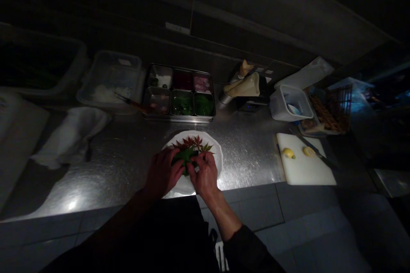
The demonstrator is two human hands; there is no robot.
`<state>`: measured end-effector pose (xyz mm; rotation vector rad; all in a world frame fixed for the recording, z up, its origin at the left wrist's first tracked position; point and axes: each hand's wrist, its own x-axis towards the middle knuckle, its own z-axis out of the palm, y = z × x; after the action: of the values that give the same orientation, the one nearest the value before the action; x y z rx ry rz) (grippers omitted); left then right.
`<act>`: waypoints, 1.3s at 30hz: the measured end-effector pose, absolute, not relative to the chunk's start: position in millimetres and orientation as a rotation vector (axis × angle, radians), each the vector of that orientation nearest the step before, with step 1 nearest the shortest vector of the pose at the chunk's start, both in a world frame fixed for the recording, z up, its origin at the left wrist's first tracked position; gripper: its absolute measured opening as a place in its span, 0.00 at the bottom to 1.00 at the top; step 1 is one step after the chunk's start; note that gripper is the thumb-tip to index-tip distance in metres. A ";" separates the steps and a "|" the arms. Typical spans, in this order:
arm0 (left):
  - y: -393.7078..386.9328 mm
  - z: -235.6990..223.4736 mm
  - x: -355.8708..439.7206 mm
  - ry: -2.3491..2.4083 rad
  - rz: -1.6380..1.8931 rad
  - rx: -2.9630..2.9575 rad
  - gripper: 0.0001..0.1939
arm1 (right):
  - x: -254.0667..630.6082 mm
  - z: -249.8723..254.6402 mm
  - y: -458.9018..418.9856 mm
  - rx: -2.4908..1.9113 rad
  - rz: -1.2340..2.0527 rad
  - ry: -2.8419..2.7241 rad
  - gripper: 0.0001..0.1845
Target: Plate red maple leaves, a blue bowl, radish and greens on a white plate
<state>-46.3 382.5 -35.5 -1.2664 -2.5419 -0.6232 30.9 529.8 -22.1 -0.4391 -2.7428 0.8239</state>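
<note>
Both hands meet over a white scalloped plate (pixel 218 153) near the counter's front edge. My left hand (pixel 163 170) has its fingers closed on the left side of a dark green leaf (pixel 185 156). On the leaf's right side, my right hand (pixel 204 172) pinches with thumb and fingers. A small dark piece (pixel 195 153) shows by the right fingertips; its kind is unclear. Red and green maple leaves (pixel 188 141) fan out along the plate's far side. The fingers hide part of the green leaf and the plate's middle.
Behind the plate stands a metal tray of garnish compartments (pixel 179 118), with a brush-like tool (pixel 134 103) across its left corner. A white cutting board (pixel 297 172) at right holds cut lemons (pixel 288 152) and a knife (pixel 320 155). A crumpled cloth (pixel 75 130) lies left.
</note>
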 end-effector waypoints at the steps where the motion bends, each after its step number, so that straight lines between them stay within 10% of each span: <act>1: 382.4 -34.8 -46.0 -2.544 -0.619 -1.268 0.08 | 31.2 -22.1 528.9 -0.443 0.804 -2.742 0.07; 39: 366.3 -46.2 -23.1 -2.544 -0.556 -1.630 0.29 | 102.0 -15.7 582.0 -0.777 0.875 -2.654 0.15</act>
<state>-23.1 366.3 -46.2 -1.6297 -2.5443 -0.5563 102.0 582.0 -15.7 -0.7773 -2.6544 0.8752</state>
